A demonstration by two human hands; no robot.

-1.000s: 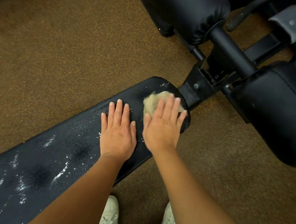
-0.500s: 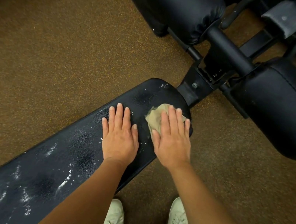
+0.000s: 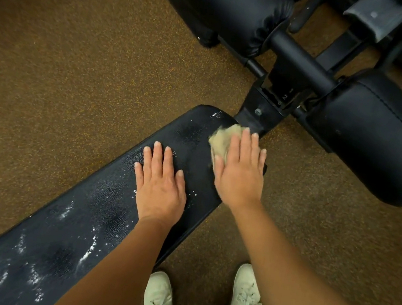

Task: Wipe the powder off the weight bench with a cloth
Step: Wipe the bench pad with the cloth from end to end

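Observation:
A long black padded weight bench (image 3: 83, 226) runs from the lower left up to the middle of the head view. White powder (image 3: 90, 248) streaks its lower left half, and a few specks lie near the far end. My right hand (image 3: 240, 170) presses flat, fingers straight, on a crumpled beige cloth (image 3: 224, 139) at the bench's far right end. My left hand (image 3: 160, 185) rests flat on the pad just left of it, holding nothing.
Two big black roller pads (image 3: 233, 7) (image 3: 380, 144) and a black metal frame (image 3: 276, 103) stand past the bench's end. Brown speckled carpet (image 3: 63, 64) surrounds it. My white sneakers (image 3: 160, 301) stand on the floor on the bench's right side.
My right hand has slid the cloth back and forth across the bench's end; it now sits at the far right corner. My left hand has stayed flat in place.

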